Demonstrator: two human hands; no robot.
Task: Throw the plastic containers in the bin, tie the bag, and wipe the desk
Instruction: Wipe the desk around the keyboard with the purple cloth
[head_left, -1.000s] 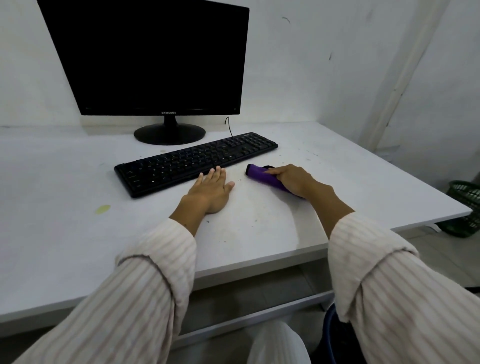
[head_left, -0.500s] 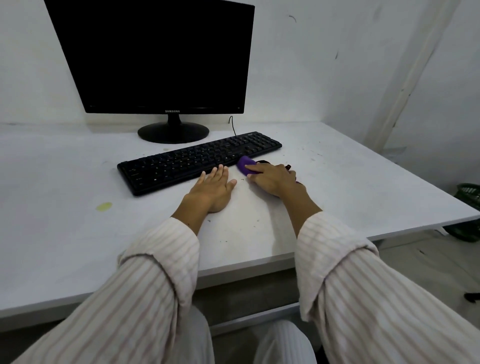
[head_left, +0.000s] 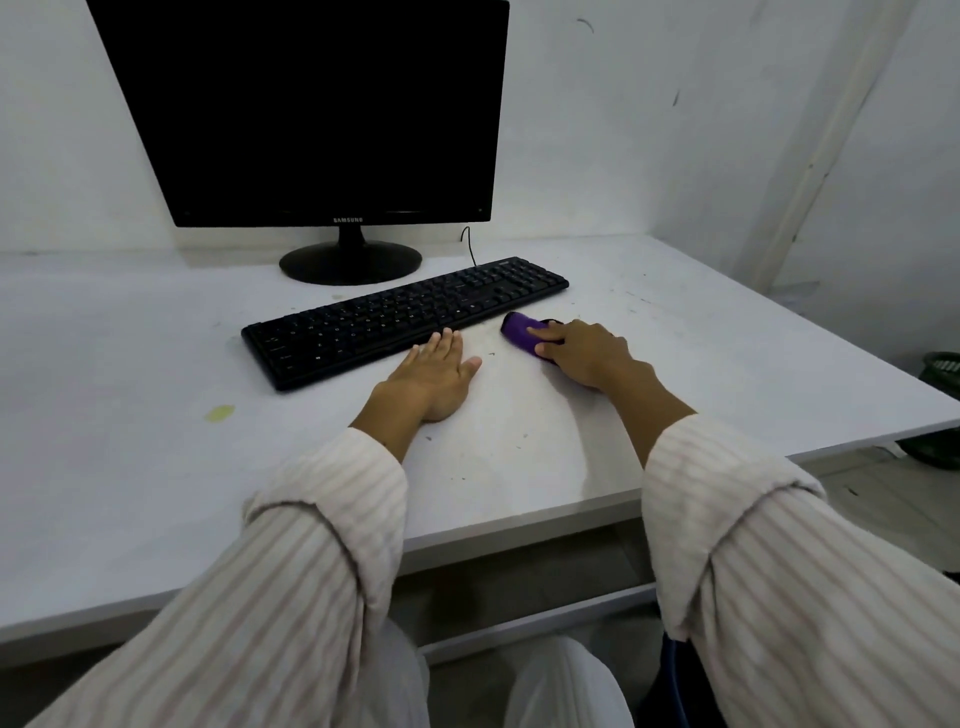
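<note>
We see a white table (head_left: 156, 364) filling most of the view, set against a pale wall, its top scuffed and speckled with dark marks. On it a black monitor (head_left: 301, 109) stands at the back on a round foot, its screen dark. In front of the monitor a black keyboard (head_left: 405, 319) lies at a slant, its right end farther from us than its left, with a thin cable rising behind it. At the far right edge, on the floor beyond the table, we make out part of a green bin (head_left: 940, 410) with a woven wall.

Both our arms reach forward in pale striped sleeves. Our left hand (head_left: 436, 376) lies flat on the table, palm down and fingers straight, the fingertips touching the near edge of the keyboard; it holds nothing. Our right hand (head_left: 582, 351) presses a purple cloth (head_left: 519, 332) against the table just right of the keyboard's near right corner, fingers laid over it and somewhat bent, the cloth's far end showing past them.

A small yellowish stain (head_left: 220, 413) marks the table to the left of our hands, well apart from the cloth.
</note>
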